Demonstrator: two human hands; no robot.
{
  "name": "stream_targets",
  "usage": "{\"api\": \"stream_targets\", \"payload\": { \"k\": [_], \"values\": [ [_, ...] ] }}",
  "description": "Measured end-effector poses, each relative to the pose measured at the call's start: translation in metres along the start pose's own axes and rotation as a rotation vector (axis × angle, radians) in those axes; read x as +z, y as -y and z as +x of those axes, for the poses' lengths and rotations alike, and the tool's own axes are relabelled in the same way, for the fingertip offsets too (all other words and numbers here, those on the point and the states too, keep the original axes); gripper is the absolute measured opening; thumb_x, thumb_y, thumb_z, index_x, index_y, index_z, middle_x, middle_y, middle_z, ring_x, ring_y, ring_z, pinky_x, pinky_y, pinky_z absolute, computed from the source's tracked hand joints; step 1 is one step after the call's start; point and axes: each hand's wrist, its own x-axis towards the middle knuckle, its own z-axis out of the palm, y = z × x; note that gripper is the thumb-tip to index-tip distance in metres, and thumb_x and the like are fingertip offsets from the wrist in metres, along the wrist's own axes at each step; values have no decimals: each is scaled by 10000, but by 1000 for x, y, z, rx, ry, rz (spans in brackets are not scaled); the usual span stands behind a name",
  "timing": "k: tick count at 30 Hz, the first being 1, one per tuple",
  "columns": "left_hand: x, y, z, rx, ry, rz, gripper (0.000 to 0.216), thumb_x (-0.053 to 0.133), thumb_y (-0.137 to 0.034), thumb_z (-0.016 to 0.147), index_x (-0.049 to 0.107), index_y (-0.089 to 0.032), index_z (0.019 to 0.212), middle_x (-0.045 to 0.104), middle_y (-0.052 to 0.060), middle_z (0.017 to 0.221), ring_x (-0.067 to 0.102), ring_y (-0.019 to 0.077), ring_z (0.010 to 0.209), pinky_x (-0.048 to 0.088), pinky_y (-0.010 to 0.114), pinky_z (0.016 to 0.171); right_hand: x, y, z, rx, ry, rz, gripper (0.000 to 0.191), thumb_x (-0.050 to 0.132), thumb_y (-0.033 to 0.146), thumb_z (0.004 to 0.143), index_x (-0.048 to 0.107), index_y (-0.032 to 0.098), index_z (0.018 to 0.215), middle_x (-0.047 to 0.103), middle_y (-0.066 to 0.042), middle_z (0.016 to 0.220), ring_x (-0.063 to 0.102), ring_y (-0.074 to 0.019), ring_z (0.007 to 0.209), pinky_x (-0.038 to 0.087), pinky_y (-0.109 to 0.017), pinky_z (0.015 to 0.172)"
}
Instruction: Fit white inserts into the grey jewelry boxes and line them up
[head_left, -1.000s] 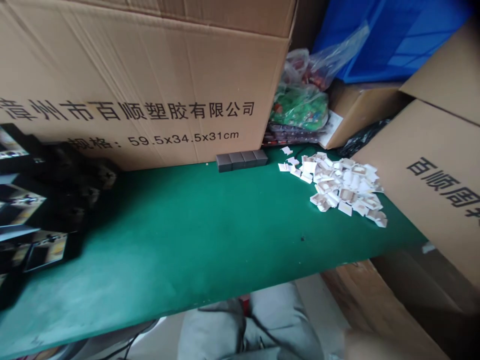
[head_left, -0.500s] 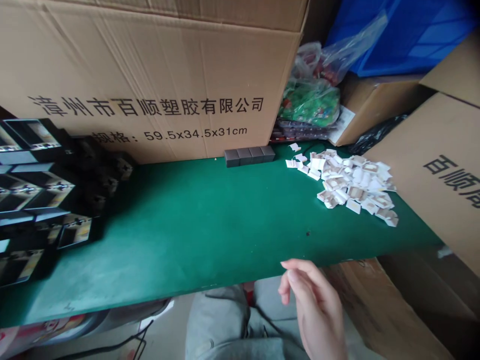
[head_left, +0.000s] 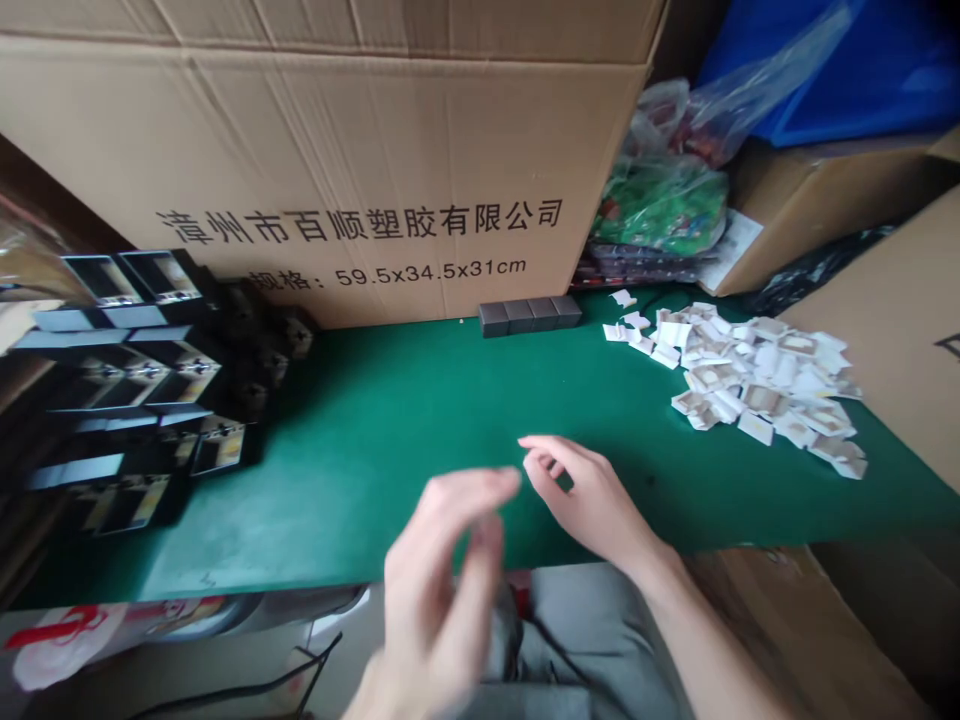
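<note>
My left hand (head_left: 442, 580) is raised over the near edge of the green table (head_left: 390, 440), blurred by motion, its fingers loosely apart and nothing visible in it. My right hand (head_left: 585, 495) rests over the table's front edge beside it, fingers slightly curled and spread, holding nothing. The fingertips of both hands almost meet. A heap of small white and tan paper pieces (head_left: 757, 385) lies to the right, a short way beyond my right hand. A row of dark grey blocks (head_left: 531, 315) sits at the back, against the big carton.
A large printed cardboard carton (head_left: 337, 160) stands along the back. Stacked black open boxes (head_left: 127, 380) fill the left side. Plastic bags with green and red contents (head_left: 660, 195), more cartons (head_left: 885, 310) and a blue crate (head_left: 862, 70) crowd the right.
My left hand has come up into view from below. My right hand has moved up and forward over the table edge. The camera view has shifted left.
</note>
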Motion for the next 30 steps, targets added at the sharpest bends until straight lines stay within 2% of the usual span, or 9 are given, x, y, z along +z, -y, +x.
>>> {"api": "stream_targets", "payload": {
  "k": [4, 10, 13, 16, 17, 19, 21, 25, 30],
  "values": [
    [-17, 67, 25, -96, -267, 164, 214, 575, -194, 984, 703, -255, 1144, 709, 59, 1206, 659, 225, 1154, 528, 398, 1013, -9, -28, 38, -140, 47, -202, 229, 524, 275, 986, 718, 217, 1092, 716, -90, 1112, 663, -251, 1053, 550, -385, 896],
    [-126, 120, 3, -161, -651, 683, 316, 628, -333, 912, 743, -188, 1168, 711, 82, 1269, 631, 319, 1237, 463, 520, 1116, -16, -54, 59, -95, -41, -109, 253, 509, 330, 993, 718, 189, 1018, 694, -104, 1075, 647, -174, 750, 531, -303, 633],
    [-169, 127, -7, -232, -627, 829, 408, 628, -433, 842, 738, -284, 1206, 683, 20, 1350, 617, 398, 1255, 421, 636, 1127, -15, -54, 57, -96, -92, -91, 254, 517, 352, 991, 718, 197, 979, 704, -90, 1024, 621, -166, 707, 510, -297, 610],
    [-186, 128, -16, -293, -352, 839, 456, 547, -412, 914, 590, -528, 1353, 577, -173, 1468, 488, 368, 1413, 296, 622, 1238, -14, -54, 55, -93, -109, -86, 253, 519, 358, 991, 719, 204, 975, 707, -76, 999, 609, -163, 696, 496, -296, 610],
    [-186, 127, -19, -245, -412, 863, 444, 584, -424, 889, 600, -601, 1296, 644, -216, 1362, 517, 375, 1385, 341, 634, 1210, -14, -54, 55, -91, -109, -84, 254, 520, 361, 991, 720, 204, 975, 708, -74, 989, 607, -163, 693, 491, -296, 607],
    [-178, 126, -26, -266, -320, 837, 554, 572, -386, 912, 481, -658, 1385, 621, -224, 1383, 405, 385, 1468, 321, 667, 1214, -14, -54, 55, -81, -109, -80, 260, 519, 367, 990, 721, 203, 976, 710, -74, 980, 607, -164, 691, 487, -296, 605],
    [-162, 123, -35, -227, -287, 821, 572, 575, -361, 926, 464, -666, 1397, 651, -173, 1340, 475, 391, 1410, 374, 689, 1167, -14, -54, 56, -75, -111, -75, 266, 516, 372, 989, 722, 203, 977, 713, -77, 984, 609, -165, 693, 490, -297, 611],
    [-109, 111, -45, -120, -142, 741, 577, 625, -307, 938, 501, -496, 1468, 705, 10, 1244, 612, 374, 1238, 537, 606, 1011, -14, -51, 57, -71, -113, -66, 265, 512, 361, 989, 720, 198, 975, 712, -77, 991, 615, -163, 703, 495, -294, 623],
    [-23, 74, -11, 103, 211, 432, 506, 569, -213, 978, 519, -320, 1470, 695, 66, 1306, 616, 295, 1270, 486, 523, 1129, -14, -50, 58, -55, -111, -33, 270, 509, 358, 995, 720, 190, 995, 714, -74, 983, 641, -163, 743, 509, -287, 654]
  ]
}}
